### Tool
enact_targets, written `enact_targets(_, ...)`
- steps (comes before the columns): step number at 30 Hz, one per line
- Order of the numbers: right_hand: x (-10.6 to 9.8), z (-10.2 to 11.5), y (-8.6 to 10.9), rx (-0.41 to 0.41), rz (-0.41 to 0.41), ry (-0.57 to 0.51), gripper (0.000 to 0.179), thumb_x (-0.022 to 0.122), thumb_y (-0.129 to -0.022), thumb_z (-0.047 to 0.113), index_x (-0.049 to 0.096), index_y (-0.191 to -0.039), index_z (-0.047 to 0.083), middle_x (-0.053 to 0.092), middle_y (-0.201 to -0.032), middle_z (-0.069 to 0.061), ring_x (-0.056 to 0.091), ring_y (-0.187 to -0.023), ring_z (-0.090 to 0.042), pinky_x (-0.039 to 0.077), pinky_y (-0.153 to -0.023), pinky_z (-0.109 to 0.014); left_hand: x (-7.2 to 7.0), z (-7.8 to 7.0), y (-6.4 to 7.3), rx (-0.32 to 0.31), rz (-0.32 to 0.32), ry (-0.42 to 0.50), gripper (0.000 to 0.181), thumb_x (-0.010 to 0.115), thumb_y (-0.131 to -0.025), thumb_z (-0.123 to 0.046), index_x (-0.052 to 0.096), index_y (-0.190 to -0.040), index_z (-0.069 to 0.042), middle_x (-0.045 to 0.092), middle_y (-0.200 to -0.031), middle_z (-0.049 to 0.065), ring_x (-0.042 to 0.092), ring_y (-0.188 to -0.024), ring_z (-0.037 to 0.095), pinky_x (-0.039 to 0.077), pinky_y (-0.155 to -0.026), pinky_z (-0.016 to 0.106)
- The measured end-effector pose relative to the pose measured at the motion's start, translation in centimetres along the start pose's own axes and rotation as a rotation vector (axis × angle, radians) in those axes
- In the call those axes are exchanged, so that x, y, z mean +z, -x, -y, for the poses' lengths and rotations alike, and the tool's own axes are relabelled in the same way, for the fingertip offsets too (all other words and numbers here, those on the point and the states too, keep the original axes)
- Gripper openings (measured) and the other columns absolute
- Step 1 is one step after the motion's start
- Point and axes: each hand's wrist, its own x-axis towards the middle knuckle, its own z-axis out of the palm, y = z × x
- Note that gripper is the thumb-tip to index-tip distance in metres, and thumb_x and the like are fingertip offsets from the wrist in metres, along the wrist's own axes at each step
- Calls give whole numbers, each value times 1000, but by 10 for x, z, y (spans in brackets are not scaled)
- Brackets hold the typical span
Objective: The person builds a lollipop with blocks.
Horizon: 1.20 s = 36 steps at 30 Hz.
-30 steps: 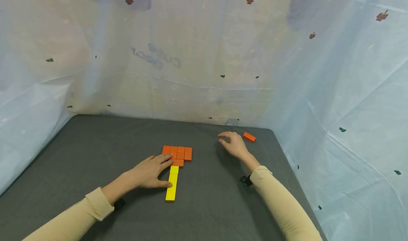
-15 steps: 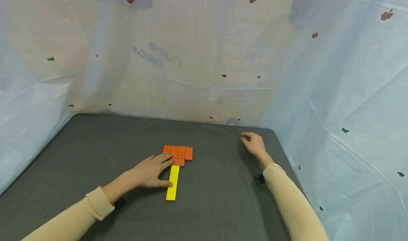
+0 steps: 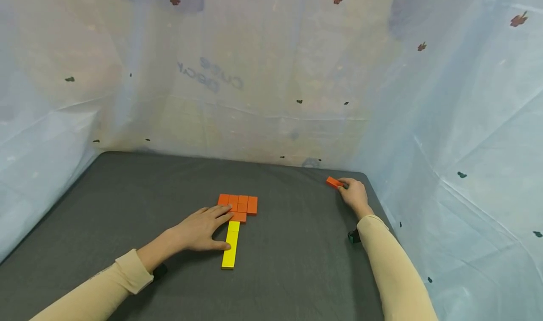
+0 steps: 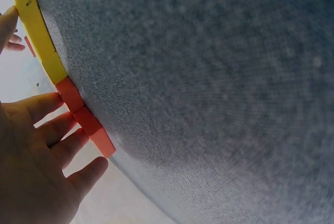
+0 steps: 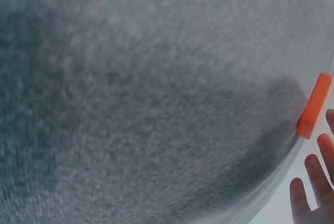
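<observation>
Several orange blocks (image 3: 252, 206) lie flat and edge to edge on the dark table. Below them, yellow blocks (image 3: 229, 257) form a strip running towards the person. My left hand (image 3: 195, 230) is spread beside this arrangement, fingertips resting on the orange part and thumb on the yellow strip. The left wrist view shows those straight fingers (image 4: 62, 153) along the row's edge. Out at the far right, my right hand (image 3: 355, 194) pinches the near end of a loose orange block (image 3: 333, 182) between thumb and fingers. Part of that block is hidden by the fingers.
The dark cloth-covered table (image 3: 288, 255) has rounded far corners. Pale plastic sheeting (image 3: 254, 76) with leaf prints hangs behind it and along both sides. The right sheet stands close to the right hand and forearm.
My right hand has moved right, past the loose orange block, and now has its fingertips on it. My left hand has stayed in place on the arrangement.
</observation>
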Motion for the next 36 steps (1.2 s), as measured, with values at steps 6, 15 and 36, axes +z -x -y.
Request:
enact_targets(6, -1, -7, -1, 27, 27, 18, 37, 54, -97, 22, 59, -133, 13, 50, -139, -21, 44, -127, -44, 38, -101, -59, -3, -1, 0, 9, -9, 15, 96, 51, -79, -78, 33, -151, -18, 26, -158, 7, 29, -143, 30, 26, -112, 57)
enact_targets(15, 2, -10, -1, 17, 33, 27, 36, 54, -97, 19, 60, -133, 13, 50, -139, -22, 44, -126, -45, 38, -101, -60, -5, 0, -1, 8, -10, 12, 96, 50, -78, -78, 31, -152, -20, 25, -158, 5, 27, -144, 28, 26, -112, 56)
enact_targets(36, 14, 2, 5, -134, -21, -63, 30, 61, -95, 19, 66, -123, 11, 59, -130, -17, 53, -119, -38, 40, -101, -55, -2, 0, 2, -5, 4, 21, 97, 49, -78, -79, 31, -152, -20, 24, -159, 4, 27, -144, 28, 26, -112, 57)
